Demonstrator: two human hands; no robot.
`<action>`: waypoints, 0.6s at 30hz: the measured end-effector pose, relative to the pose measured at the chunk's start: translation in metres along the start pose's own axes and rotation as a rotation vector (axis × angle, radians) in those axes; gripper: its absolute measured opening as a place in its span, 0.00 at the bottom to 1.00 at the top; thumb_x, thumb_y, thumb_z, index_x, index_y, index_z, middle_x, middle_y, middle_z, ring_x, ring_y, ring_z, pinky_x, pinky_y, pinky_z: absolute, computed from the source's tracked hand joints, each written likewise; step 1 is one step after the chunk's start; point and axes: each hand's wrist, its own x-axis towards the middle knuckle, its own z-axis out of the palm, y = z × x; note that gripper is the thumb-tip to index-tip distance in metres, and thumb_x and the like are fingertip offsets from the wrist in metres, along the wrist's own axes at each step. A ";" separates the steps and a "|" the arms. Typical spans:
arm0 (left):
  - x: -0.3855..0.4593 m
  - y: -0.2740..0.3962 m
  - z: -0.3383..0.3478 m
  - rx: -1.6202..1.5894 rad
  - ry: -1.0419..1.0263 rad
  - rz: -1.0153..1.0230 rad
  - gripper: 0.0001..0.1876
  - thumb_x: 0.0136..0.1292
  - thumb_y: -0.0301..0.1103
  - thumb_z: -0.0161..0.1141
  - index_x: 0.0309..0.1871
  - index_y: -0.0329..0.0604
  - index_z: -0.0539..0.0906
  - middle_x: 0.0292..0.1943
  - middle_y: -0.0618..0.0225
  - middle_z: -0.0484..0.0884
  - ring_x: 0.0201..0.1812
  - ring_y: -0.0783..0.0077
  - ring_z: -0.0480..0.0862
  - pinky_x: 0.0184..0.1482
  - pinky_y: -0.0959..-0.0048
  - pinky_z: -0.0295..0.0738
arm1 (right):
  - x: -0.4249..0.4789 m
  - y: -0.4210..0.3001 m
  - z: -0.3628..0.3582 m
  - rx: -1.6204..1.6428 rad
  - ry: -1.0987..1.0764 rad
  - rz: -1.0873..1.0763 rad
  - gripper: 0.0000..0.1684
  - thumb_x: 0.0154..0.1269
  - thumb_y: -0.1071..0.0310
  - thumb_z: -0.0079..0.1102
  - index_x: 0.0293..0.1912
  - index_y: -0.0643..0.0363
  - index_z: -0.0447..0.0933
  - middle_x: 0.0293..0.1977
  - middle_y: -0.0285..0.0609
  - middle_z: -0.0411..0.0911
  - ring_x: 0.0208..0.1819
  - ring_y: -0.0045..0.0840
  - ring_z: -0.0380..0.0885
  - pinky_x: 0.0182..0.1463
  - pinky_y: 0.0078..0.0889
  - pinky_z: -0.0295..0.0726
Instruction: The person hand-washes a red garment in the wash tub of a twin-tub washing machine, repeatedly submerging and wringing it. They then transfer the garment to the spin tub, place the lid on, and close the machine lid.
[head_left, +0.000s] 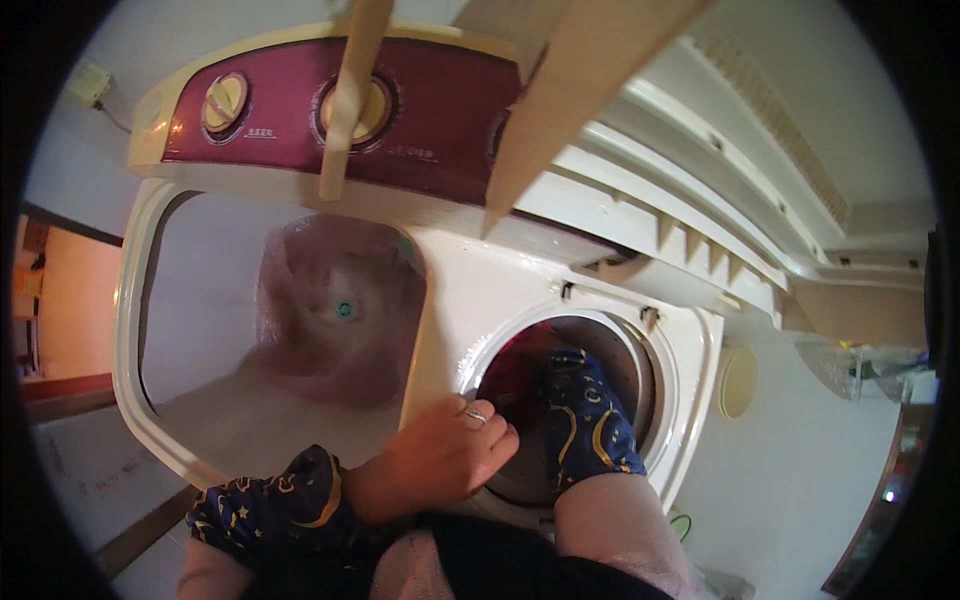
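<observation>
My left hand (457, 454), with a ring on one finger, is at the near-left rim of the spin tub (480, 364) of a twin-tub washing machine. Its fingers are curled and the palm side is hidden, so I cannot see whether it holds anything. My right forearm, in a dark blue sleeve cover (589, 420) with gold moons, reaches down into that tub. The right hand itself is mostly lost in shadow beside red cloth (510, 364); its grip cannot be made out. A matching sleeve cover (277, 502) is on my left forearm.
On the left, the wash tub (202, 300) holds blurred pinkish-purple contents around a green centre. Behind it stands a maroon control panel (450, 112) with cream knobs (225, 101). The spin tub's raised lid (675, 232) is at the upper right. Beige strips (341, 142) hang across the view.
</observation>
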 end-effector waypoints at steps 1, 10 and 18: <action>0.000 0.001 0.001 0.004 0.000 -0.007 0.13 0.52 0.31 0.58 0.41 0.38 0.82 0.29 0.69 0.76 0.33 0.69 0.77 0.34 0.73 0.70 | 0.011 0.001 0.003 -0.066 0.023 0.003 0.50 0.56 0.40 0.60 0.67 0.65 0.58 0.57 0.63 0.70 0.61 0.56 0.67 0.63 0.50 0.68; -0.002 -0.001 0.005 -0.057 0.060 -0.030 0.14 0.48 0.34 0.62 0.39 0.39 0.81 0.28 0.69 0.74 0.33 0.69 0.76 0.35 0.72 0.69 | -0.028 -0.029 0.003 -0.424 0.217 -0.270 0.34 0.62 0.50 0.54 0.60 0.65 0.68 0.52 0.60 0.74 0.56 0.53 0.72 0.60 0.58 0.69; -0.001 -0.002 0.002 0.019 0.099 0.002 0.12 0.49 0.33 0.60 0.37 0.41 0.80 0.28 0.70 0.74 0.34 0.70 0.76 0.36 0.73 0.68 | -0.055 -0.041 0.006 -0.493 0.132 -0.307 0.17 0.64 0.65 0.46 0.47 0.61 0.77 0.46 0.55 0.77 0.50 0.48 0.76 0.51 0.58 0.74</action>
